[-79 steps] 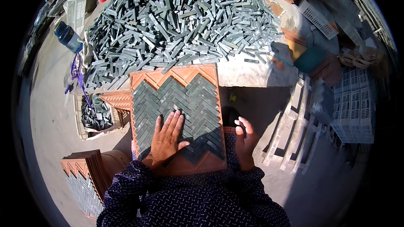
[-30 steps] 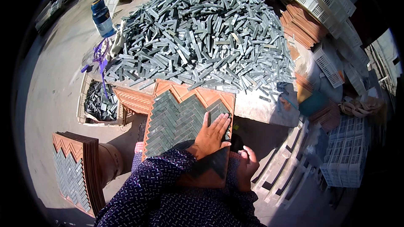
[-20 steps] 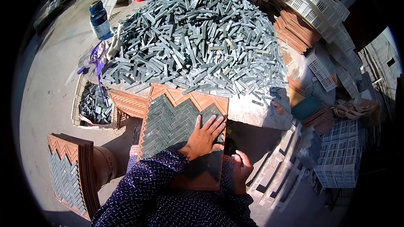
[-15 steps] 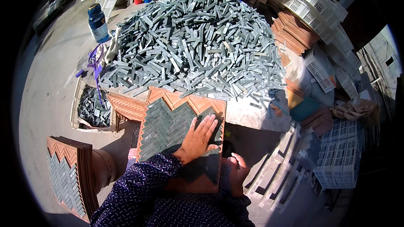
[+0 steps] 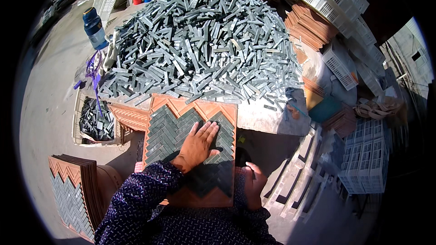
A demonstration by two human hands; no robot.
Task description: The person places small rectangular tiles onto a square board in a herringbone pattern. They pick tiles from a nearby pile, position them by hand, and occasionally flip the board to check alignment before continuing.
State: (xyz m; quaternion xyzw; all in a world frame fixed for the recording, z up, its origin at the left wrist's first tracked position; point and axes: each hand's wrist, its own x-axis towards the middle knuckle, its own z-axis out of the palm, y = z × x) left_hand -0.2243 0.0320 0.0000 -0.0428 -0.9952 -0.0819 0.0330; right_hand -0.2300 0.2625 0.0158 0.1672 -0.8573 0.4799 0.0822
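Note:
A terracotta-coloured tray (image 5: 154, 104) with zigzag edges leans in front of me, its near end toward my lap. Narrow dark grey-green stone strips (image 5: 163, 131) fill it in a herringbone pattern. My left hand (image 5: 196, 145) lies flat on the strips, fingers stretched out and slightly apart. Beside the tray's lower right edge is my right hand (image 5: 255, 185), its fingers curled in. Whatever it may hold is hidden. Beyond the tray, a large heap of loose stone strips (image 5: 195, 50) covers the worktable (image 5: 281, 120).
At lower left stands a stack of trays (image 5: 77, 190), its front one filled with strips. A crate of dark pieces (image 5: 77, 129) and a blue bottle (image 5: 94, 29) are at left. White crates (image 5: 363, 163), empty trays (image 5: 311, 27) and a wooden pallet (image 5: 295, 181) stand at right.
The left hand has slid a little down and left over the strips, still flat. The whole view has shifted slightly. The right hand stays beside the tray.

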